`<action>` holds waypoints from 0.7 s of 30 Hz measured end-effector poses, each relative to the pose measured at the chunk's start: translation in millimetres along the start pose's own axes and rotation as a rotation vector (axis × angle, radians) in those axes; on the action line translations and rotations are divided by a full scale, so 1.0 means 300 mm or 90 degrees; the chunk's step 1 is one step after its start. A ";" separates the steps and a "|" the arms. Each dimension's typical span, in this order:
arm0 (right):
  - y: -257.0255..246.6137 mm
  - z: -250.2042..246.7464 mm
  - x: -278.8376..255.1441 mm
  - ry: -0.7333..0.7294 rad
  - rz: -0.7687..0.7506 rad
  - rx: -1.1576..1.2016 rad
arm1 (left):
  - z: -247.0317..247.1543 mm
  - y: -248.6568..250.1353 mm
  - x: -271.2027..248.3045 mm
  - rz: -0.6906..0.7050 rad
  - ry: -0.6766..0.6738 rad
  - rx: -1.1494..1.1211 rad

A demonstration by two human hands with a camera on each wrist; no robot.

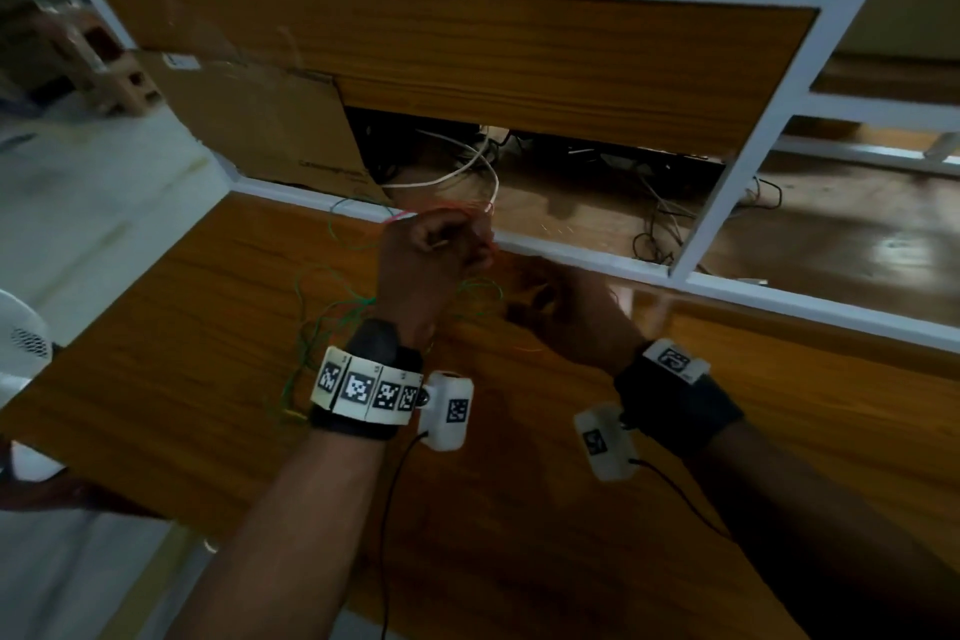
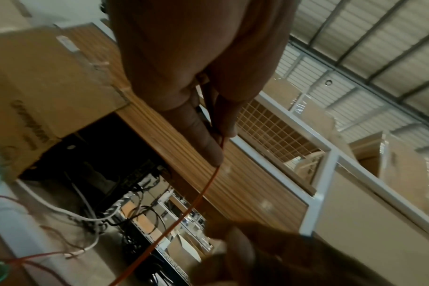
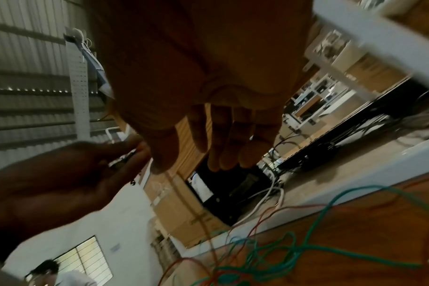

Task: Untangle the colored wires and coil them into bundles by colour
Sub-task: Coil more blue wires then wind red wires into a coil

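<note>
The left hand [image 1: 431,255] is raised over the far edge of the wooden tabletop [image 1: 208,327], and its thumb and forefinger are pressed together on a thin orange wire [image 2: 198,201], which the left-wrist view shows running out from the pinch down toward the right hand [image 1: 566,322]. The right hand sits just to the right and a little nearer; in its own wrist view the fingers [image 3: 223,139] look spread and fairly straight with nothing clearly caught in them, though motion blur leaves that uncertain. The rest of the wires lie loose on the tabletop: green wire [image 1: 332,322] loops left of the left wrist, and the right-wrist view shows green strands crossing thin red wire [image 3: 260,218] in an unsorted tangle. These strands look very light, limp and springy, so they will likely snag on each other and uncoil if released; my judgement is that each is best taken near a free end, drawn out slowly, and wound round the fingers under slight tension. A cardboard box [image 1: 260,120] at the far left carries dark printed lettering, too blurred to read. White cable [image 1: 441,177] behind the desk edge seems unrelated.
</note>
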State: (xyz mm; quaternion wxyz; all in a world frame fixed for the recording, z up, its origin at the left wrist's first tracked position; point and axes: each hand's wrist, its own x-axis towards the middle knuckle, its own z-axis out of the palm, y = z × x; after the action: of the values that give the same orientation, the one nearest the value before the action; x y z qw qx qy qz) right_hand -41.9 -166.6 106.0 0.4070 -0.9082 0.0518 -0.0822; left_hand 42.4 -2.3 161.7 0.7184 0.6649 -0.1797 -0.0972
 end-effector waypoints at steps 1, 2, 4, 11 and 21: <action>-0.008 0.015 0.002 0.012 -0.022 0.002 | 0.012 0.001 -0.006 0.016 -0.035 0.023; -0.006 0.022 0.001 0.031 -0.038 0.003 | 0.019 0.000 -0.013 0.029 -0.066 0.047; 0.007 0.005 -0.011 0.070 -0.025 0.024 | 0.008 -0.012 -0.020 0.033 -0.102 0.061; 0.025 -0.164 -0.110 0.210 0.080 0.354 | -0.030 -0.208 -0.029 -0.031 -0.232 0.384; 0.142 -0.442 -0.314 0.472 0.084 0.509 | -0.039 -0.375 -0.027 -0.097 -0.118 0.478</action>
State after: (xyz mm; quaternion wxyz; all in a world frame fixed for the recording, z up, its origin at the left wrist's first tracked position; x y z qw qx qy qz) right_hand -161.1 -276.5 151.0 0.6793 -0.5878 0.2132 -0.3842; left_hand 50.8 0.7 48.5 0.3965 0.8814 -0.2169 -0.1371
